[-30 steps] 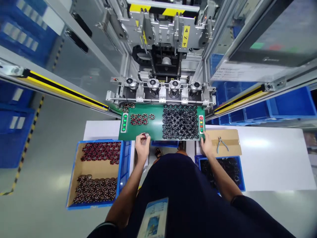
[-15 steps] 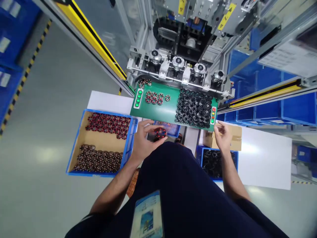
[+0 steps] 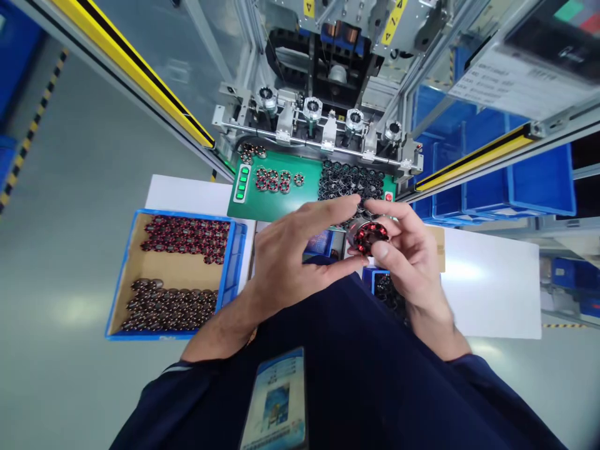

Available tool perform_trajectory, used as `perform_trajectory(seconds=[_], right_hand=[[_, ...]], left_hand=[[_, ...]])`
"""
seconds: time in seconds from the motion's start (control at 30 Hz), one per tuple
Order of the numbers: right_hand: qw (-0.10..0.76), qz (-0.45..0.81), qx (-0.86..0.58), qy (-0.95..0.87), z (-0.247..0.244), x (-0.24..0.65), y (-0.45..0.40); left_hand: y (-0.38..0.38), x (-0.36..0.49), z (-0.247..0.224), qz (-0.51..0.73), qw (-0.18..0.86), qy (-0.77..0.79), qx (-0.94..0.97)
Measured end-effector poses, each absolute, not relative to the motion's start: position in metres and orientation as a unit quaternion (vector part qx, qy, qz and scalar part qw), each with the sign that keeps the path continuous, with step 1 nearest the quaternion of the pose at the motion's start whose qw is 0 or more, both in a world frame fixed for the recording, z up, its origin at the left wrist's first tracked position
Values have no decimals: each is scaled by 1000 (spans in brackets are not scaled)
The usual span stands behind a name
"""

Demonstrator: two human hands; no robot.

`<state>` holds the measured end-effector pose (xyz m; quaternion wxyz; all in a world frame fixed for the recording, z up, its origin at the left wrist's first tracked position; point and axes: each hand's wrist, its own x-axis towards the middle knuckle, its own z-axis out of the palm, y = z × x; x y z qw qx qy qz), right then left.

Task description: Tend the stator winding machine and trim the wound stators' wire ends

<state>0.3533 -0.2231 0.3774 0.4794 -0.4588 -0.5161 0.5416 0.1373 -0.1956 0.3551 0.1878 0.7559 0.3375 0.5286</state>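
A motor stator (image 3: 370,239) with red copper windings and a silver rim is held up between my two hands, in front of the green worktop (image 3: 300,204). My right hand (image 3: 415,262) grips it, thumb on its near face and fingers behind. From the other side, my left hand (image 3: 300,250) curves around it, its thumb at the lower edge; its farther fingers are partly hidden. Several wound stators (image 3: 273,180) stand on the worktop's left part. Beside them lies a dense group of black ring-shaped parts (image 3: 349,181), partly covered by my hands.
A blue-rimmed tray (image 3: 120,275) with rows of stators lies at the left. Ahead stands a machine with several silver fixtures (image 3: 312,109) on a rail. A blue bin (image 3: 368,278) of black parts sits below my right hand, beside a white tabletop (image 3: 492,281).
My left hand has brought the stator up and right. My right hand has left the worktop's right edge and taken hold of the stator. The view has shifted slightly.
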Motion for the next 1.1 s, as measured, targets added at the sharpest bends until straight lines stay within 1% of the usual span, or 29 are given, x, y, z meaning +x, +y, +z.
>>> perform_trajectory(seconds=[0.1,0.2,0.27,0.33,0.43,0.57,0.63,0.73,0.77,0.83,0.9,0.97,1.1], right_hand=[[480,550,-453,-512,379,360,-227],[474,544,-459,-518,380,361,-229],[468,548,-461,-518,380,361,-229],[468,556,-457,-513,380,361,-229],[483,555,-452,-505,379,365,-228],[494,544,-439,-517,376,371,-229],[495,531,-439,-530,376,370,-230],[494,505,-441,-553,377,362,-229],[493,498,-440,-562,377,359,-228],[493,485,-435,-576,378,352,-225],[494,474,-434,-586,377,347,-222],[494,471,-437,-586,375,345,-220],[502,508,-414,-564,368,351,-222]], left_hand=[[-191,129,357,549,114,298,773],[-191,119,362,530,35,278,800],[-193,113,364,504,24,274,819],[-195,109,361,494,37,276,824],[-197,109,337,470,80,297,827],[-195,113,283,401,166,312,845],[-195,114,269,417,235,342,808],[-196,115,283,515,368,360,685],[-196,116,294,543,399,344,654],[-196,120,319,579,429,298,626],[-195,125,338,591,437,278,618],[-195,131,345,592,450,285,605],[-198,136,327,539,528,315,576]])
